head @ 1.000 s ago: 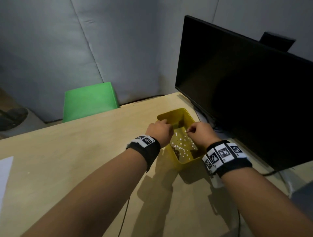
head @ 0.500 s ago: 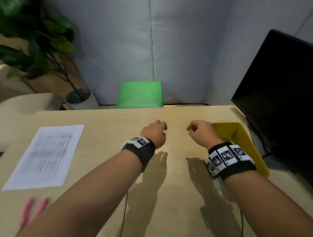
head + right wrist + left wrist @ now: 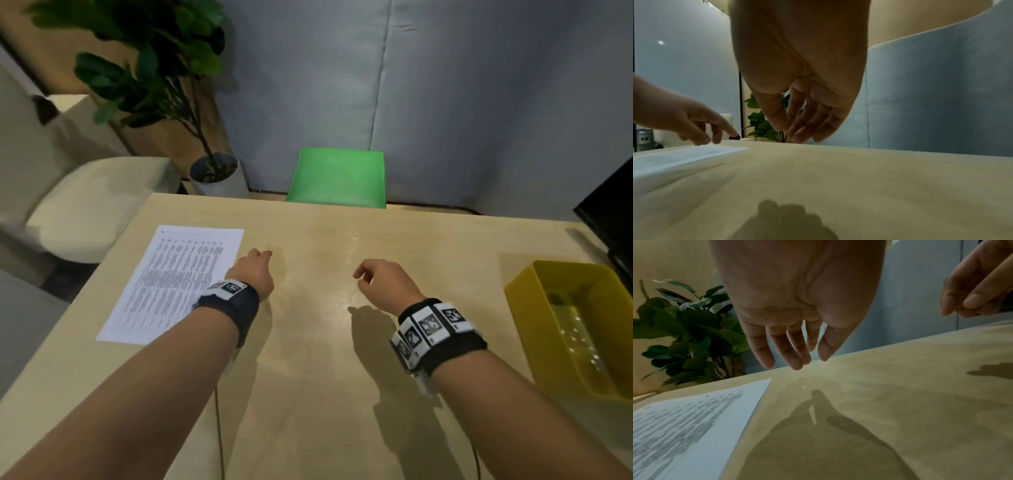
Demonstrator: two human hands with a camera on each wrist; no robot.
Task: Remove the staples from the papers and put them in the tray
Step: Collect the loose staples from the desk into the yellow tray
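On wooden desk point(image 3: 308, 342): printed paper point(image 3: 171, 284), yellow tray point(image 3: 524, 308); grey partition point(image 3: 445, 102) behind.

Grey padded wall point(image 3: 479, 102), green chair point(image 3: 339, 178), potted plant point(image 3: 154, 68), perhaps a sofa point(image 3: 85, 205).

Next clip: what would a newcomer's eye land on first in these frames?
Probably the two bare hands, left hand and right hand, hovering empty over the middle of the wooden table. Next, the printed sheet of paper lying flat beside the left hand, and the yellow tray at the table's right edge with small pale bits inside.
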